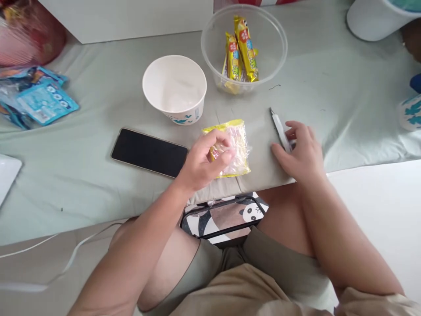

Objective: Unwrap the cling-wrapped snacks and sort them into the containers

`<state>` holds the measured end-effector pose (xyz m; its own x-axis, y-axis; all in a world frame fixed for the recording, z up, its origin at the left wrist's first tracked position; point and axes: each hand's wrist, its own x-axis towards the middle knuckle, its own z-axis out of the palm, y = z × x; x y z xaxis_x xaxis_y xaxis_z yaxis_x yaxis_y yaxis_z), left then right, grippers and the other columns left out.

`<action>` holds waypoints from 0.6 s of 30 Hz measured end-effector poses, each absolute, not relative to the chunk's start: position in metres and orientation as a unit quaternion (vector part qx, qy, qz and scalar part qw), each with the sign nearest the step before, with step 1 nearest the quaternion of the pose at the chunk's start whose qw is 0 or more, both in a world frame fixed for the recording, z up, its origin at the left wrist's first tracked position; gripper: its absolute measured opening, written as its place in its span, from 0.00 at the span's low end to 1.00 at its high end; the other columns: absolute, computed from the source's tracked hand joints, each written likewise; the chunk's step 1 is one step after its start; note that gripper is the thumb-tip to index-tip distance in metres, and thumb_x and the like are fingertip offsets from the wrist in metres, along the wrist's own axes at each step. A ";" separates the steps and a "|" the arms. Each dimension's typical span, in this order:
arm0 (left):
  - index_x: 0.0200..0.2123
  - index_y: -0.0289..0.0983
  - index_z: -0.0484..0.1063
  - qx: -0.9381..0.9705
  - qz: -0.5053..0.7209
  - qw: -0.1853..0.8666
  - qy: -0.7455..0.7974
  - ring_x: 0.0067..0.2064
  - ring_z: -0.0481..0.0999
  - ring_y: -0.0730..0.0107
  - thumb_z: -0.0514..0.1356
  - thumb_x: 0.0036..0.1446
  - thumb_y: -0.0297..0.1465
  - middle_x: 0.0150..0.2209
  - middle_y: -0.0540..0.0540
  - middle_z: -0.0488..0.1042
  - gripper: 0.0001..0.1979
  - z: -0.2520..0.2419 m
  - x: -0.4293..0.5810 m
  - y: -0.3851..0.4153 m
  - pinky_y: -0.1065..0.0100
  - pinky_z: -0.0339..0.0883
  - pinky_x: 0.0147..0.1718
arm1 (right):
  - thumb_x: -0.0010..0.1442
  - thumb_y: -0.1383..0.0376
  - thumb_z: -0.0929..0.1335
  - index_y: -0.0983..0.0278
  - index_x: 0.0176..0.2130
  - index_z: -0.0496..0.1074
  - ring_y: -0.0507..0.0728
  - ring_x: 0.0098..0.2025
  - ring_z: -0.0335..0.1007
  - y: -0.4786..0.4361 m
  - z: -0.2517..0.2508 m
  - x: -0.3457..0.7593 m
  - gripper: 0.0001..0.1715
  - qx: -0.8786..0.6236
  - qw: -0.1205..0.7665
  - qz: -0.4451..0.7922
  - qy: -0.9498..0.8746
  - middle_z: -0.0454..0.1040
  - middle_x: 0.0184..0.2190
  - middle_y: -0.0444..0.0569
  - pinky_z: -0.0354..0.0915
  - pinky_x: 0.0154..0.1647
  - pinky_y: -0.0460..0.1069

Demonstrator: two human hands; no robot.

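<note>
My left hand [205, 160] is over the left side of a flat clear packet [238, 151] with yellow edges. Its thumb and index finger curl together in a loose pinch; whether they grip the plastic is not plain. My right hand [304, 151] rests on the cloth further right, thumb and fingers apart on either side of a slim white cutter-like tool [279, 128] with a dark tip. The tool lies on the cloth, pointing away from me. Left of the packet lies a black-screened phone [149, 152], its right end partly behind my left hand.
A white paper tub [176, 85] stands behind the phone. Beside it, a clear plastic bowl [272, 57] holds several yellow snack wrappers [246, 48]. Blue packets [46, 101] lie at the left. A white container [375, 19] stands back right. The table's cloth edge [358, 162] runs near my lap.
</note>
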<state>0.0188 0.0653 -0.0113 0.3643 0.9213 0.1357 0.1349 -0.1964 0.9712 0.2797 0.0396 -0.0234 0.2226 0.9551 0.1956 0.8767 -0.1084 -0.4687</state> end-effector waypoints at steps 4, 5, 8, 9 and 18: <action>0.30 0.40 0.64 0.682 0.393 0.430 0.441 0.38 0.73 0.67 0.62 0.59 0.35 0.31 0.50 0.73 0.10 -0.011 0.021 0.065 0.65 0.69 0.39 | 0.55 0.62 0.68 0.60 0.49 0.76 0.63 0.42 0.73 0.045 -0.024 0.276 0.21 -0.753 0.217 0.117 -0.610 0.77 0.39 0.52 0.70 0.50 0.62; 0.30 0.40 0.64 0.683 0.395 0.419 0.450 0.38 0.73 0.67 0.62 0.59 0.33 0.31 0.51 0.73 0.09 -0.011 0.022 0.064 0.64 0.68 0.40 | 0.55 0.62 0.68 0.60 0.46 0.77 0.62 0.41 0.73 0.044 -0.020 0.273 0.18 -0.754 0.229 0.121 -0.604 0.77 0.39 0.52 0.70 0.48 0.60; 0.32 0.41 0.65 0.688 0.411 0.392 0.452 0.38 0.73 0.67 0.62 0.57 0.28 0.33 0.51 0.73 0.07 -0.016 0.021 0.064 0.64 0.68 0.40 | 0.57 0.63 0.67 0.59 0.40 0.74 0.57 0.32 0.70 0.039 -0.007 0.261 0.09 -0.746 0.306 0.181 -0.563 0.75 0.33 0.48 0.68 0.36 0.54; 0.34 0.41 0.65 0.690 0.420 0.385 0.446 0.39 0.73 0.66 0.63 0.56 0.27 0.35 0.50 0.73 0.07 -0.019 0.021 0.065 0.63 0.68 0.41 | 0.59 0.63 0.66 0.59 0.39 0.72 0.55 0.28 0.67 0.036 -0.003 0.258 0.07 -0.732 0.341 0.226 -0.544 0.72 0.29 0.46 0.65 0.31 0.52; 0.46 0.43 0.63 0.681 0.459 0.327 0.467 0.38 0.73 0.69 0.68 0.54 0.27 0.43 0.49 0.71 0.20 -0.032 0.020 0.064 0.65 0.68 0.40 | 0.63 0.49 0.69 0.61 0.43 0.71 0.47 0.15 0.55 0.021 0.003 0.226 0.19 -0.529 0.388 0.608 -0.447 0.70 0.21 0.39 0.51 0.16 0.45</action>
<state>0.0200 0.0639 -0.0320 0.1427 0.9366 0.3200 0.3364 -0.3500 0.8743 0.2263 0.0214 0.0028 -0.1388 0.9448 -0.2969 0.0015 -0.2996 -0.9540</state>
